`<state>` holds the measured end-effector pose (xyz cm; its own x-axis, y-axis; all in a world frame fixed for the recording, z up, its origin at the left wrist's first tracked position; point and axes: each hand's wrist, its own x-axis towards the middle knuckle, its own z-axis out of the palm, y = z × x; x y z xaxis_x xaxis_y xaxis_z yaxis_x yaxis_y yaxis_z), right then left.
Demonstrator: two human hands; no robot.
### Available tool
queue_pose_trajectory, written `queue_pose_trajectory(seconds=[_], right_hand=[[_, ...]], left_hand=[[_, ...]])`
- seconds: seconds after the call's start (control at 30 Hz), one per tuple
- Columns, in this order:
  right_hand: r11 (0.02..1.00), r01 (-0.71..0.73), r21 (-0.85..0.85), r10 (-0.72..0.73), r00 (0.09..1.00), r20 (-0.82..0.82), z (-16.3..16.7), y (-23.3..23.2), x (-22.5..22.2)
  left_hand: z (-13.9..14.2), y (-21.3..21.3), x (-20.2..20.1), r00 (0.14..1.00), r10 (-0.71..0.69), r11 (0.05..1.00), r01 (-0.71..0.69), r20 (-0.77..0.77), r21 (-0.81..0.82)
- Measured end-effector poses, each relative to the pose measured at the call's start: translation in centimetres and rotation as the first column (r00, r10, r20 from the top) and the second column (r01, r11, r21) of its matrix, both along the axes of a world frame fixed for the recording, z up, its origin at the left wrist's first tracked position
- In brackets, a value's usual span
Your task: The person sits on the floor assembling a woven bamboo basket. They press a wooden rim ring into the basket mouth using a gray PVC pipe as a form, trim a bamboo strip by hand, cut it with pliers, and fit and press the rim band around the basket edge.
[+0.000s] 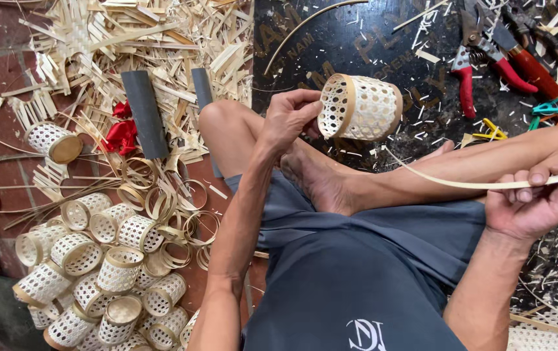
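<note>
One woven basket (360, 108), one bamboo strip (480, 184), two hands

Piled woven cylinders (97, 273), red-handled shears (480, 65)

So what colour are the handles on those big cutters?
Red, on the cutters lying on the dark board; the head view shows them best.

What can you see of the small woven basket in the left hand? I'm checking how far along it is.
The basket is a small open-weave cylinder of pale cane-like strips, with holes all over and a smooth flat band around its rim. It lies tilted on its side in the air above a dark board, open end facing left. The left hand pinches its rim. A long thin strip trails from beneath it to the right hand.
</note>
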<state>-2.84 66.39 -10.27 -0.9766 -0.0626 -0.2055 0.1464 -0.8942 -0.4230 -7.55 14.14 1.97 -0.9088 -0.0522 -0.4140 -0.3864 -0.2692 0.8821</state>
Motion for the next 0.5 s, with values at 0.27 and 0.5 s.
queue_pose_trajectory(seconds=[0.27, 0.5], right_hand=[[0.997, -0.049, 0.066, 0.050, 0.998, -0.025, 0.5, -0.7, -0.3], [0.995, -0.035, 0.098, 0.037, 0.999, -0.013, 0.8, -1.7, -0.7]], left_hand=[[0.1, 0.3, 0.3, 0.995, 0.021, 0.993, -0.032, -0.097, -0.113], [2.2, 1.3, 1.5, 0.845, -0.157, 0.680, -0.283, -0.511, -0.676]])
